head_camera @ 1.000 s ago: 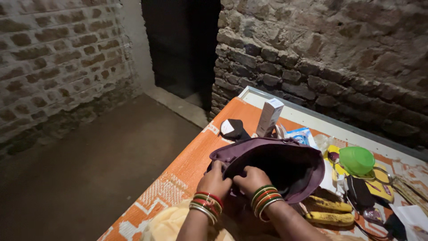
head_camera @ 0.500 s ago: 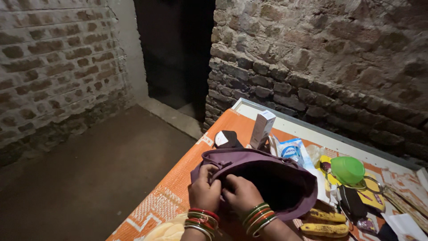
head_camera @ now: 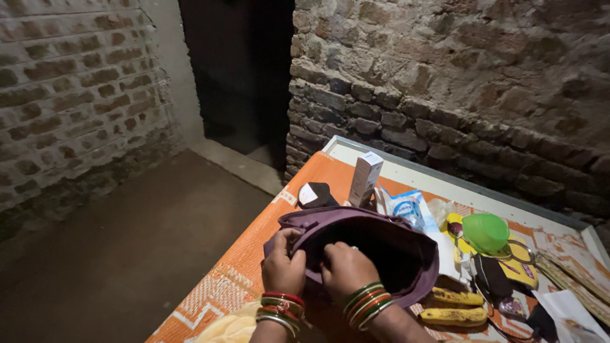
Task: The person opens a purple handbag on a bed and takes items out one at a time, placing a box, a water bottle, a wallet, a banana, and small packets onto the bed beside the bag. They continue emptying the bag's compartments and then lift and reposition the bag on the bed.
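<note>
Rough brick walls surround our orange patterned mat (head_camera: 248, 267) (bananas (head_camera: 452, 306) lie nearby), where our left hand (head_camera: 283, 267) and right hand (head_camera: 346, 270) both grip the open purple fabric bag's (head_camera: 381, 244) near rim.

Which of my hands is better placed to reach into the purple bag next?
Probably the right hand: it rests at the open mouth of the purple bag, knuckles over the dark interior. The left hand grips the near rim, so it looks better suited to holding the bag open.

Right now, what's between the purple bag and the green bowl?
Head view: a blue-and-white packet and clear plastic wrapping lie between the purple bag and the green bowl.
</note>
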Demonstrator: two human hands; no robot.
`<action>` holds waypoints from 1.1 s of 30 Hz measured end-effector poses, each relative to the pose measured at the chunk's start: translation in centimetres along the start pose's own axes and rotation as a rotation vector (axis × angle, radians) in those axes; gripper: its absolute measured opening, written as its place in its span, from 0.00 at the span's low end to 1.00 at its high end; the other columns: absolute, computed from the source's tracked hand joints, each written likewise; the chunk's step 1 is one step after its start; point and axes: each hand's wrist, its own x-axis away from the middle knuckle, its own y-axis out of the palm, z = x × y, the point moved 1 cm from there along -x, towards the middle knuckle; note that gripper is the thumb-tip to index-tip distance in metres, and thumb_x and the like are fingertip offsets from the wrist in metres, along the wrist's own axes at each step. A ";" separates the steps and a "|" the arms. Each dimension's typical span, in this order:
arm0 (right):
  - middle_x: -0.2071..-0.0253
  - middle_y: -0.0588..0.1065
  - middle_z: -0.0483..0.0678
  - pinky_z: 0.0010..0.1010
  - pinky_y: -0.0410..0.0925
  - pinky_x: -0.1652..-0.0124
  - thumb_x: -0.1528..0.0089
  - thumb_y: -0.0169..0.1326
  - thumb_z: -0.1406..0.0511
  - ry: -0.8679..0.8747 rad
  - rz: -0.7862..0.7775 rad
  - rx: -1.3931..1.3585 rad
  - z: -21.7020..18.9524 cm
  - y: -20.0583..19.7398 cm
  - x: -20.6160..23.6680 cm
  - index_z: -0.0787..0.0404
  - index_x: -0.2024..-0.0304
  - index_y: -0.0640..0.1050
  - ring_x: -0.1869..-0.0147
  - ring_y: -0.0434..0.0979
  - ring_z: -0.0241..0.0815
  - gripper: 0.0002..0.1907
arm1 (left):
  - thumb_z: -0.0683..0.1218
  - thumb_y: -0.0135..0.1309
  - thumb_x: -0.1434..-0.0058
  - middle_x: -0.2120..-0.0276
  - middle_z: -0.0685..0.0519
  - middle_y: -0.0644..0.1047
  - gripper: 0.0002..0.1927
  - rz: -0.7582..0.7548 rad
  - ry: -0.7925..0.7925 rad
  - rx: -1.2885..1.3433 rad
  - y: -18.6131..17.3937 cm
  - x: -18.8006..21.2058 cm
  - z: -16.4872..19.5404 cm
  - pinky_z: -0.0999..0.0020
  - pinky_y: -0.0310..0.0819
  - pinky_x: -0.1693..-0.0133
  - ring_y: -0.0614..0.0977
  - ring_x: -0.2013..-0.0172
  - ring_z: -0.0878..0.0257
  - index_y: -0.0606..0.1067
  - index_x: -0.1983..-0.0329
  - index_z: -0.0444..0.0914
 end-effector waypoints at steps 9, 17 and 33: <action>0.66 0.77 0.56 0.46 0.70 0.60 0.43 0.61 0.61 -0.108 0.082 -0.148 5.0 -1.0 -2.0 0.62 0.68 0.79 0.61 0.78 0.57 0.10 | 0.45 0.56 0.46 0.58 0.49 0.84 0.20 -0.130 0.067 -0.167 1.3 -1.5 3.8 0.55 0.78 0.57 0.85 0.57 0.48 0.75 0.49 0.50; 0.72 0.75 0.45 0.29 0.68 0.71 0.39 0.57 0.63 0.308 -0.288 -1.291 11.2 1.5 -3.4 0.63 0.66 0.76 0.70 0.74 0.35 0.08 | 0.67 0.58 0.42 0.60 0.39 0.80 0.38 -0.297 -0.199 -0.653 2.9 0.0 6.5 0.42 0.75 0.58 0.81 0.57 0.38 0.60 0.34 0.51; 0.71 0.81 0.54 0.37 0.73 0.67 0.47 0.56 0.61 0.125 0.140 -0.419 12.1 -5.1 -5.6 0.67 0.61 0.78 0.69 0.81 0.44 0.17 | 0.44 0.53 0.48 0.72 0.41 0.81 0.35 -0.235 0.325 -0.409 5.3 -4.0 14.7 0.46 0.77 0.64 0.83 0.69 0.42 0.68 0.34 0.57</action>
